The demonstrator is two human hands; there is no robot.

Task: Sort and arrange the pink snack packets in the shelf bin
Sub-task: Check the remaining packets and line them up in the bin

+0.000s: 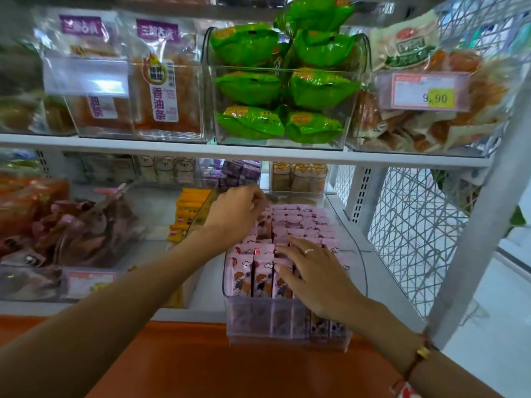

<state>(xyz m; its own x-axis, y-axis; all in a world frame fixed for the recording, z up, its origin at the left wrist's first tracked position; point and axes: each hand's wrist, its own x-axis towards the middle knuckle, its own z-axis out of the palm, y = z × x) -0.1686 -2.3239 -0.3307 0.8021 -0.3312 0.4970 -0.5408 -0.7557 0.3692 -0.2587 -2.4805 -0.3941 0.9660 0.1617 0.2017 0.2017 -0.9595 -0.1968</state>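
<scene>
Nearest, the right hand (317,278) lies flat, fingers straight and spread, on the pink snack packets (298,225) standing in rows in the clear shelf bin (287,328). Farther back, the left hand (235,209) curls its fingers at the rear packets, seemingly pinching one, though blur hides the grip.

Clear glossy plastic bin (287,323); packets (263,271) shiny film (pink).
</scene>
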